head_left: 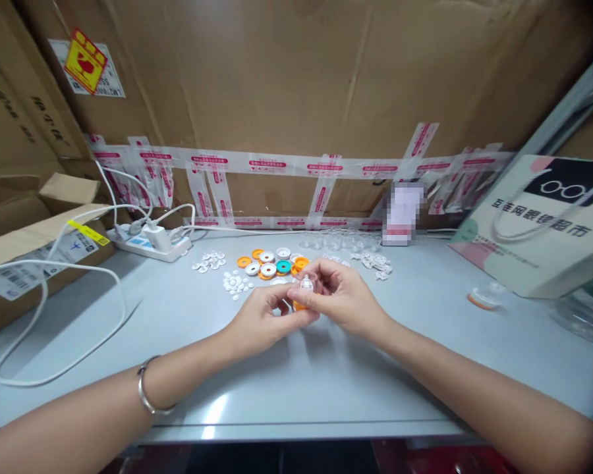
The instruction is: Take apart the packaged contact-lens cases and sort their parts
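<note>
Both hands meet over the middle of the grey table (326,382). My left hand (261,322) and my right hand (343,296) pinch one small clear plastic piece with a white insert and an orange base (304,289) between their fingertips. Just behind them lies a cluster of orange, white and teal rings (271,264). Small white discs (237,284) lie to the left of the hands. Another heap of white bits (375,263) and clear caps (338,240) lies behind to the right. A metal bangle sits on my left wrist.
A white power strip (151,243) with a charger and cables lies at the back left beside a cardboard box (24,257). A printed paper bag (538,224) stands at the right, with an assembled orange-and-clear piece (484,296) before it. Taped cardboard forms the back wall.
</note>
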The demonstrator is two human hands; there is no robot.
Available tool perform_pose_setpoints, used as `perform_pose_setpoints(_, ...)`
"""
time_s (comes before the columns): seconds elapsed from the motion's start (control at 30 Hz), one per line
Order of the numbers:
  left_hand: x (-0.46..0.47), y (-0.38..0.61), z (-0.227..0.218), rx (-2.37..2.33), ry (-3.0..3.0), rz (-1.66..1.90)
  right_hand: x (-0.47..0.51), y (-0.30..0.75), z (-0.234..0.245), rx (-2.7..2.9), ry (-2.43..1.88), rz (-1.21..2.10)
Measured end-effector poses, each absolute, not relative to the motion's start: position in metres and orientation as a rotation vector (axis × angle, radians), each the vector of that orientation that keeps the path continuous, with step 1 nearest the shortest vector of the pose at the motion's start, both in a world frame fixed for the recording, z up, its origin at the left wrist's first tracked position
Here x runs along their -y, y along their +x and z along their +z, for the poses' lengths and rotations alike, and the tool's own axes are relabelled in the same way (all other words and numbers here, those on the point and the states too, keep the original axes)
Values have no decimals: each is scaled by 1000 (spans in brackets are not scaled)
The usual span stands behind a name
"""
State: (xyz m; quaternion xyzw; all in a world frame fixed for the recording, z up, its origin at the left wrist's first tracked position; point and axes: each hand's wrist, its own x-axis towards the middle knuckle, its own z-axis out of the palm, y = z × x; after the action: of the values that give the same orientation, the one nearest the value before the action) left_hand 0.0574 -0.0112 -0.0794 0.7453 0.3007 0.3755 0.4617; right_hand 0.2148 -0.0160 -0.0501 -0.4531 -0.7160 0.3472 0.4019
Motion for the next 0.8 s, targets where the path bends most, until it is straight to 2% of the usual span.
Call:
perform_pose_setpoints(0.23, 3, 44, -86, -561, 1635, 644, 20, 219, -57, 1897, -949, 1107)
perform_pose_setpoints(0.37, 1, 39, -84, -540, 1699, 471, 19, 230, -52, 2153, -891, 904)
perform_pose_setpoints(0.5, 0, 40, -85, -622, 1922, 516, 18, 236, -52, 2250, -909, 692)
perform_pose_setpoints(0.8, 0, 41, -87, -717, 2029, 498, 18, 246, -44, 2239, -993, 798)
